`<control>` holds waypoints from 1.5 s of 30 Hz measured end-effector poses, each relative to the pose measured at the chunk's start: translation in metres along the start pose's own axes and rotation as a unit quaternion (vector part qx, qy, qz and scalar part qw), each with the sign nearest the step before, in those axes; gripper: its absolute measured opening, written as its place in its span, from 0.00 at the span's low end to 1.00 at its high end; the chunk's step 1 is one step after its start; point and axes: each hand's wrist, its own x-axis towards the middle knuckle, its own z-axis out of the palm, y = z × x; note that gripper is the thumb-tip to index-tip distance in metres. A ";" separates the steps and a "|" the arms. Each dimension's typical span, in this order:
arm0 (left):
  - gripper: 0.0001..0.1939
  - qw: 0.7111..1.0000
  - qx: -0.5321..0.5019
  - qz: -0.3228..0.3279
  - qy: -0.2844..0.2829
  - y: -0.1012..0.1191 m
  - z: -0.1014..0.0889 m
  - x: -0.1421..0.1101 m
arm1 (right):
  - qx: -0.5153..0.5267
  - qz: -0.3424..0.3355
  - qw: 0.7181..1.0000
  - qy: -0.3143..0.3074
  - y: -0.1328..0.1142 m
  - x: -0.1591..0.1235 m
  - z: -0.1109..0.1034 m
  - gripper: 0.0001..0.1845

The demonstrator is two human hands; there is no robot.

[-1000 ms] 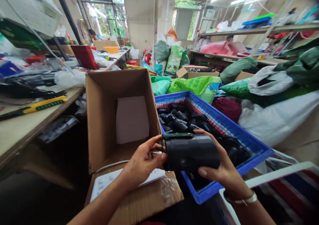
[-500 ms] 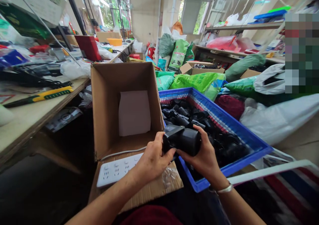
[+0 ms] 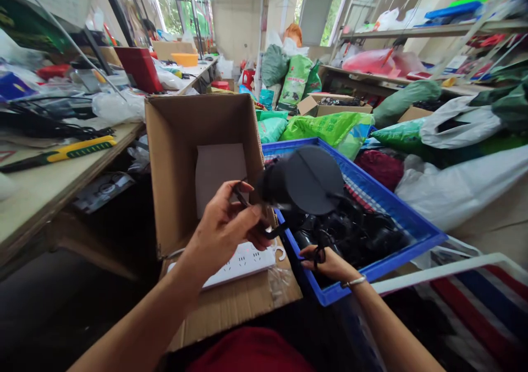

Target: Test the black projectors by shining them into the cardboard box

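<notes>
My left hand is closed on the thin bracket of a black cylindrical device, whose flat round end faces up and to the right. The device is tilted over the near-left part of a blue plastic basket. Lower down, by the basket's near-left rim, my right hand pinches a black cord. Inside the basket lies a heap of similar black devices and dark cords. A tall cardboard box stands open beside my left hand, with a pale sheet inside.
A white power strip lies on cardboard below the box. On the left bench is a yellow and black cutter-like tool. Green bags and a white sack lie behind and right of the basket.
The device has swung up and its round end has turned into view. My right hand has left its body, moved down and now pinches the cord; my left hand has shifted left onto the bracket.
</notes>
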 end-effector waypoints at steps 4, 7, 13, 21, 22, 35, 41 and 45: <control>0.17 0.998 -0.031 0.044 0.044 0.015 -0.023 -0.006 | -0.016 -0.025 0.997 0.075 -0.006 0.000 0.009 0.13; 0.15 0.994 -0.057 0.052 0.075 0.019 -0.048 -0.013 | -0.004 -0.043 0.992 0.118 -0.019 0.003 0.013 0.15; 0.07 0.983 -0.121 0.012 0.138 -0.011 -0.093 -0.030 | 0.018 -0.115 0.993 0.035 -0.049 0.024 0.064 0.10; 0.10 0.970 -0.146 -0.025 0.193 -0.037 -0.123 -0.048 | -0.024 -0.188 0.982 -0.025 -0.072 0.054 0.086 0.09; 0.10 0.969 -0.146 -0.025 0.199 -0.038 -0.125 -0.049 | -0.031 -0.193 0.980 -0.039 -0.075 0.056 0.085 0.09; 0.11 0.964 -0.161 -0.044 0.205 -0.054 -0.138 -0.032 | -0.013 -0.194 0.980 -0.043 -0.051 0.052 0.103 0.11; 0.14 0.973 -0.119 0.006 0.200 -0.046 -0.130 -0.009 | 0.012 -0.142 0.990 0.026 -0.039 0.049 0.116 0.11; 0.16 0.973 -0.102 0.044 0.204 -0.039 -0.128 -0.006 | 0.034 -0.117 0.991 0.049 -0.030 0.047 0.124 0.12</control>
